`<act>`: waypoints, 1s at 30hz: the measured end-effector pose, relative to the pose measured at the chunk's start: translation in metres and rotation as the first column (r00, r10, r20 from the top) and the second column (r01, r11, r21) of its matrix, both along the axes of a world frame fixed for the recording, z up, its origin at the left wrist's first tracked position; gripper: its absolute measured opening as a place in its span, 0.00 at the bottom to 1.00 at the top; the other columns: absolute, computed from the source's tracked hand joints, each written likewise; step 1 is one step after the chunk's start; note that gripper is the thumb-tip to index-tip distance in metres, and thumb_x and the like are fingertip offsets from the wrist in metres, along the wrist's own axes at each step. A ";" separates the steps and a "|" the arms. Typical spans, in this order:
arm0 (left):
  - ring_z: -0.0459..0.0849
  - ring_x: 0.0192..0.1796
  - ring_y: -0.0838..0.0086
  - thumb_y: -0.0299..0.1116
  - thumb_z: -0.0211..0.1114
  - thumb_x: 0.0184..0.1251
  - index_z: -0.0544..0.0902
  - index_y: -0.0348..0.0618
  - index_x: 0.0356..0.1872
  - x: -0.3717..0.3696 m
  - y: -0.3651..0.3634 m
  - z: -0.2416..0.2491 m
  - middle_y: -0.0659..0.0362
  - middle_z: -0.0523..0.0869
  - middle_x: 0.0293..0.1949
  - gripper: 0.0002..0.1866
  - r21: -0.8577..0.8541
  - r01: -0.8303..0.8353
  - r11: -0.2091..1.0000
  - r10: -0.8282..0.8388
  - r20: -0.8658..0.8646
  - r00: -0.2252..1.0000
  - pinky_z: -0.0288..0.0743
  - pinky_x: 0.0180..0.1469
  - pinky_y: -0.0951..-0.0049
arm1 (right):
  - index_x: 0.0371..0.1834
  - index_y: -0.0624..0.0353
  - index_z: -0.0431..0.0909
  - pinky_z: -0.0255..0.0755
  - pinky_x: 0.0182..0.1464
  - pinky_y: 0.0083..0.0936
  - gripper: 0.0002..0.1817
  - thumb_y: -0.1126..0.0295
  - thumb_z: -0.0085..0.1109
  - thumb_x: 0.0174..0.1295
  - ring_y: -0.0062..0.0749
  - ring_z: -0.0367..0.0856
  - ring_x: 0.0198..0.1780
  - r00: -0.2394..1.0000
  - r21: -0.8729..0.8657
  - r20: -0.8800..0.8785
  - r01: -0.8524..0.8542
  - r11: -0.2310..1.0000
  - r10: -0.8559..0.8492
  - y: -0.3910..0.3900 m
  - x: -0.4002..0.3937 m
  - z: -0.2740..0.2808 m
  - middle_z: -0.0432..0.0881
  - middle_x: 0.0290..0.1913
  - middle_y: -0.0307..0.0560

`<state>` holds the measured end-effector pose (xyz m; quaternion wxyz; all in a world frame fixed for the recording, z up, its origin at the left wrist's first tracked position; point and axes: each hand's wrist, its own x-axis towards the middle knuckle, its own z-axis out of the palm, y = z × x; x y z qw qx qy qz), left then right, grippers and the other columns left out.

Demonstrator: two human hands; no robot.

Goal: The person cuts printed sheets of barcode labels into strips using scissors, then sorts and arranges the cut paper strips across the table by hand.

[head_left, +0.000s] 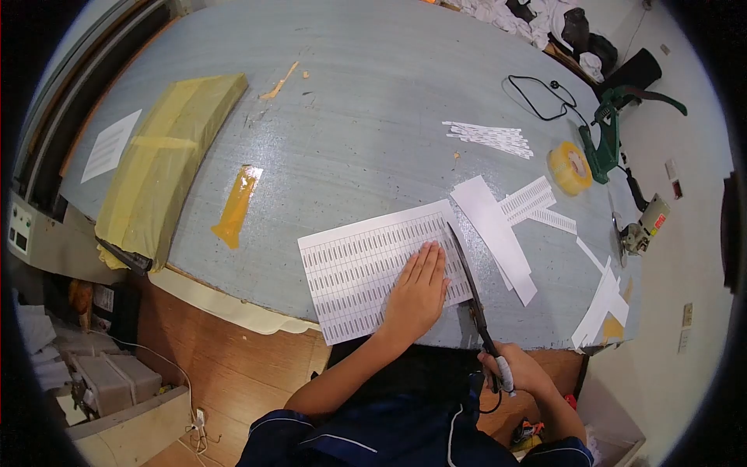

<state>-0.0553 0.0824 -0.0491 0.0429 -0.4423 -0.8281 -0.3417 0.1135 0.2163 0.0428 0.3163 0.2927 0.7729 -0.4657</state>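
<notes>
A white sheet [350,268] printed with rows of small label-like blocks lies on the grey-blue table near its front edge. My left hand [420,292] rests flat on the sheet's right part, fingers stretched out and side by side. Long black scissors [477,305] point away from me along the sheet's right edge, blades right at the paper. Their handles, partly wrapped in something pale, sit in my right hand [520,367], which is closed around them below the table edge. Just right of the blades lie cut white paper strips [498,237].
Printed strips [527,200], a pile of narrow slips [489,139], a yellow tape roll [570,167] and a green tool [605,144] with a cord lie to the right. Paper scraps [599,307] sit at the right corner. A yellow-wrapped block [167,167] stands on the left.
</notes>
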 end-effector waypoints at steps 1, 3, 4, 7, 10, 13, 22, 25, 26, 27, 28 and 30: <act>0.63 0.69 0.56 0.36 0.47 0.72 0.67 0.26 0.61 0.000 0.000 0.000 0.41 0.68 0.64 0.24 0.001 0.001 1.000 -0.001 0.001 1.000 0.53 0.71 0.61 | 0.30 0.69 0.72 0.72 0.23 0.30 0.21 0.58 0.47 0.69 0.34 0.80 0.19 0.999 0.038 -0.013 -0.038 0.999 0.038 -0.002 -0.002 0.003 0.77 0.16 0.50; 0.63 0.69 0.55 0.36 0.47 0.72 0.66 0.26 0.62 0.000 -0.001 0.001 0.41 0.67 0.64 0.25 0.004 0.011 1.000 -0.011 0.012 1.000 0.53 0.71 0.61 | 0.30 0.69 0.71 0.72 0.23 0.29 0.21 0.57 0.47 0.69 0.34 0.80 0.19 0.997 0.078 -0.025 -0.075 0.994 0.077 -0.004 -0.004 0.006 0.77 0.16 0.50; 0.63 0.69 0.55 0.36 0.47 0.72 0.66 0.26 0.62 0.000 -0.001 0.001 0.41 0.67 0.64 0.25 0.004 0.010 1.000 -0.010 0.013 1.000 0.53 0.71 0.61 | 0.30 0.69 0.72 0.72 0.23 0.29 0.22 0.57 0.46 0.69 0.34 0.80 0.19 0.998 0.061 -0.008 -0.062 0.996 0.062 -0.005 -0.004 0.006 0.77 0.16 0.50; 0.63 0.70 0.55 0.36 0.46 0.72 0.66 0.26 0.62 0.000 0.000 -0.001 0.41 0.67 0.65 0.25 0.008 0.007 1.000 -0.007 0.012 1.000 0.53 0.71 0.61 | 0.31 0.69 0.72 0.72 0.24 0.28 0.23 0.56 0.46 0.70 0.34 0.80 0.20 0.997 0.085 0.020 -0.079 0.993 0.077 -0.009 -0.009 0.011 0.77 0.16 0.49; 0.63 0.69 0.55 0.36 0.46 0.72 0.66 0.25 0.62 0.000 -0.001 -0.001 0.41 0.67 0.65 0.24 0.013 0.011 1.000 -0.011 0.015 1.000 0.53 0.71 0.61 | 0.32 0.69 0.72 0.72 0.24 0.28 0.23 0.54 0.46 0.70 0.33 0.81 0.20 0.997 0.085 0.044 -0.074 0.994 0.070 -0.006 -0.007 0.008 0.77 0.17 0.49; 0.63 0.69 0.55 0.35 0.46 0.72 0.66 0.25 0.62 0.000 0.000 -0.001 0.40 0.67 0.65 0.24 -0.009 0.017 1.000 -0.017 0.007 1.000 0.53 0.71 0.61 | 0.33 0.69 0.71 0.72 0.23 0.27 0.23 0.55 0.47 0.69 0.33 0.81 0.21 0.999 0.021 0.048 -0.011 1.000 0.010 -0.006 -0.010 0.011 0.77 0.18 0.49; 0.64 0.69 0.54 0.34 0.47 0.72 0.66 0.25 0.61 0.000 -0.001 -0.002 0.40 0.67 0.64 0.23 0.059 0.017 0.998 -0.020 0.050 0.999 0.53 0.71 0.60 | 0.38 0.70 0.71 0.73 0.25 0.26 0.19 0.60 0.49 0.65 0.32 0.81 0.22 0.998 -0.085 -0.061 -0.029 0.996 0.024 0.005 -0.022 0.005 0.77 0.21 0.47; 0.64 0.69 0.54 0.33 0.47 0.71 0.66 0.25 0.61 0.000 0.000 -0.001 0.40 0.68 0.63 0.23 0.085 -0.003 0.996 -0.005 0.090 0.996 0.53 0.71 0.60 | 0.39 0.70 0.72 0.73 0.25 0.26 0.18 0.60 0.49 0.65 0.31 0.81 0.23 0.997 -0.078 -0.065 -0.043 0.996 0.038 0.008 -0.022 0.003 0.78 0.21 0.46; 0.64 0.68 0.54 0.32 0.47 0.71 0.66 0.25 0.61 0.000 -0.001 -0.001 0.40 0.68 0.63 0.23 0.088 -0.003 0.996 -0.005 0.091 0.996 0.53 0.71 0.60 | 0.39 0.69 0.72 0.72 0.25 0.25 0.18 0.60 0.49 0.65 0.30 0.81 0.24 0.997 -0.101 -0.076 -0.032 0.994 0.025 0.010 -0.020 0.001 0.78 0.21 0.46; 0.64 0.68 0.53 0.32 0.47 0.71 0.67 0.25 0.61 0.000 -0.001 -0.001 0.40 0.68 0.63 0.23 0.090 -0.004 0.996 -0.005 0.092 0.996 0.54 0.71 0.59 | 0.39 0.69 0.72 0.72 0.25 0.25 0.18 0.60 0.49 0.65 0.30 0.81 0.24 0.997 -0.102 -0.074 -0.035 0.994 0.027 0.013 -0.019 0.000 0.78 0.21 0.46; 0.64 0.68 0.53 0.32 0.47 0.71 0.67 0.25 0.61 0.000 -0.001 -0.002 0.40 0.68 0.63 0.23 0.088 -0.007 0.996 -0.001 0.094 0.996 0.54 0.71 0.59 | 0.38 0.69 0.72 0.72 0.26 0.25 0.17 0.60 0.49 0.65 0.30 0.81 0.24 0.997 -0.123 -0.076 -0.037 0.992 0.027 0.018 -0.017 -0.001 0.78 0.21 0.45; 0.64 0.68 0.54 0.34 0.49 0.70 0.67 0.26 0.61 -0.001 -0.002 -0.003 0.40 0.68 0.64 0.24 0.090 0.001 0.996 -0.009 0.095 0.995 0.54 0.71 0.60 | 0.38 0.68 0.72 0.72 0.26 0.24 0.17 0.60 0.49 0.64 0.29 0.81 0.24 0.997 -0.146 -0.077 -0.041 0.988 0.030 0.027 -0.013 -0.001 0.78 0.22 0.45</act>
